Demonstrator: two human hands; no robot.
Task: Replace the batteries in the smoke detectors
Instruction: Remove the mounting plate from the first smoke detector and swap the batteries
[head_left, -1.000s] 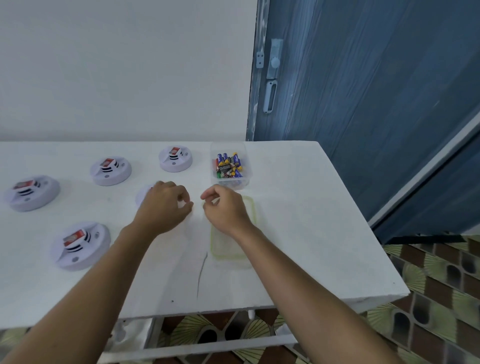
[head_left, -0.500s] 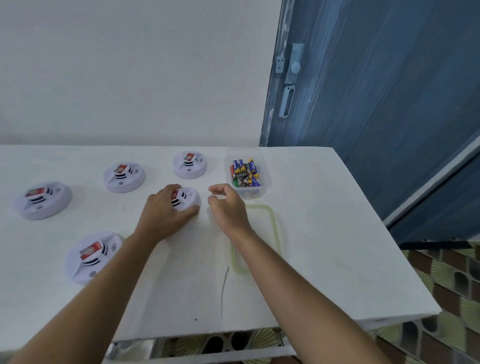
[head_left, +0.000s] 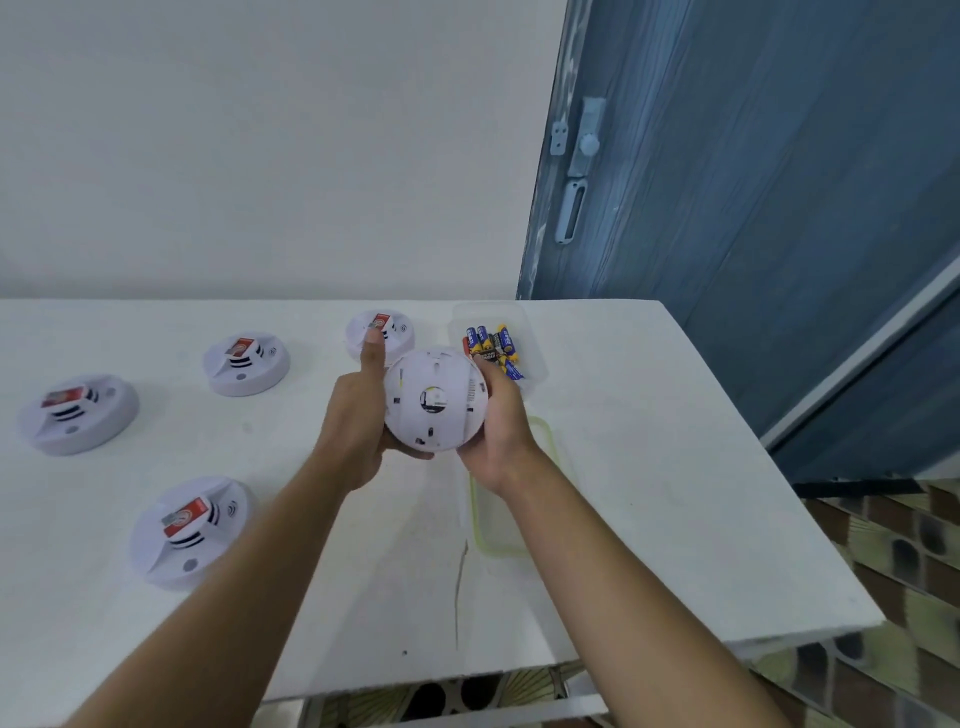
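A round white smoke detector is lifted above the white table, its flat back side turned toward me. My left hand grips its left edge, thumb pointing up. My right hand grips its right edge. Several other white detectors with red labels lie face up on the table: one at the back, one left of it, one at the far left, one near the front left. A clear tub of batteries stands just behind my right hand.
A clear lid with a green rim lies flat on the table below my right wrist. A dark crack marks the tabletop near the front edge. A blue door stands at the right, patterned floor below.
Both hands lifted the detector off the table and turned it over, so its back now faces me. The view has moved closer.
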